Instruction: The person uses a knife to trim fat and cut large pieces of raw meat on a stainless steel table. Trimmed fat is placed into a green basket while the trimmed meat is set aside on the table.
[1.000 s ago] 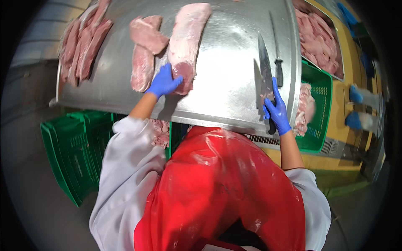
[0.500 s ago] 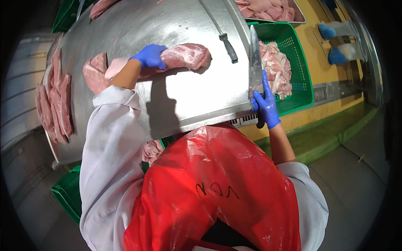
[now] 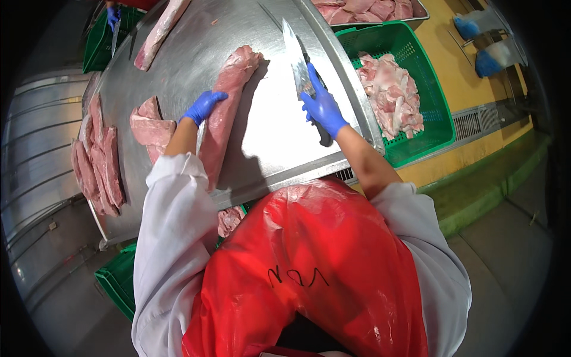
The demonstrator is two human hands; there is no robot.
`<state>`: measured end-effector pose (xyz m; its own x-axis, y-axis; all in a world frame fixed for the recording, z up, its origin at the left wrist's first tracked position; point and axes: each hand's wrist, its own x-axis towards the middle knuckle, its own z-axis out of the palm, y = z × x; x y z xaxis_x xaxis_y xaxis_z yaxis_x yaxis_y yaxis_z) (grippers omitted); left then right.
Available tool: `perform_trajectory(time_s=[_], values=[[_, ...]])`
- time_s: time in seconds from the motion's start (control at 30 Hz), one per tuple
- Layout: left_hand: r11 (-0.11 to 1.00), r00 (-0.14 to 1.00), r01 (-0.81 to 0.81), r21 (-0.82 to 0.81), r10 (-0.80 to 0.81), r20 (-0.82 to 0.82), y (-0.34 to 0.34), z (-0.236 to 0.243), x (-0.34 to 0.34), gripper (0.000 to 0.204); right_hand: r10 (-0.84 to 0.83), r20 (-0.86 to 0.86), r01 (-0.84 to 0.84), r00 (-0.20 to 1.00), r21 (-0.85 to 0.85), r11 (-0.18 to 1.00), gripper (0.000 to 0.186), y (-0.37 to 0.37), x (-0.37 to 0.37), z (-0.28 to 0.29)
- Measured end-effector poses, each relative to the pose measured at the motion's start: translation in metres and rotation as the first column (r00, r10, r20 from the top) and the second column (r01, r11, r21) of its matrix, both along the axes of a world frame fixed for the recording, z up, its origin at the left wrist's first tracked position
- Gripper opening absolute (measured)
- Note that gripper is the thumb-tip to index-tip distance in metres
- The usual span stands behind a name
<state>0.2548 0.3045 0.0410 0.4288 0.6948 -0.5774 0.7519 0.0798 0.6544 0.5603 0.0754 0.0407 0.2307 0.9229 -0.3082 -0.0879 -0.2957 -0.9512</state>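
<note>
A long pink pork loin (image 3: 223, 119) lies slantwise on the metal worktable (image 3: 267, 157). My left hand (image 3: 204, 108), in a blue glove, grips its left side. My right hand (image 3: 324, 108), gloved in blue too, is closed round a broad-bladed knife (image 3: 292, 56) with a black handle, its tip pointing away from me over the table. Beside and partly behind the knife is a sharpening steel (image 3: 269, 13), mostly hidden by blade and hand. Left of my left hand rest thick meat pieces (image 3: 156, 132).
A green perforated crate (image 3: 431, 89) with meat trimmings (image 3: 389, 98) stands right. Behind it, a metal tray (image 3: 423, 13) holds meat slices. Long strips (image 3: 98, 163) lie at the table's left edge; another piece (image 3: 160, 35) lies farther back. A co-worker's gloved hand (image 3: 113, 18) is at far left.
The loin has turned from lying crosswise to pointing away from me, my left hand still on it. My right hand has brought the knife leftward from the crate's edge to over the table.
</note>
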Motion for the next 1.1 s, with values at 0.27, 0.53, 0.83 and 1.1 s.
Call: perform_trajectory(time_s=[0.27,0.53,0.83,1.1], values=[[0.918,0.935,0.059,0.393,0.087,-0.344,-0.159,0.032,-0.006,0.1,-0.045,-0.014,0.045,0.999,-0.031,0.999,0.083,0.063,-0.053,-0.02],[0.944,0.984,0.003,0.331,0.057,-0.171,-0.138,0.02,-0.031,0.09,-0.079,-0.159,0.056,0.984,-0.145,0.988,0.083,0.089,-0.087,-0.01],[0.956,1.0,0.001,0.293,-0.004,0.008,-0.129,0.024,-0.044,0.094,0.047,-0.163,-0.053,0.986,-0.034,0.998,0.084,0.1,-0.086,-0.029],[0.96,0.995,0.042,0.278,-0.064,0.073,-0.122,0.02,-0.063,0.098,0.153,-0.065,-0.148,0.986,0.076,0.986,0.079,0.06,-0.086,-0.023]])
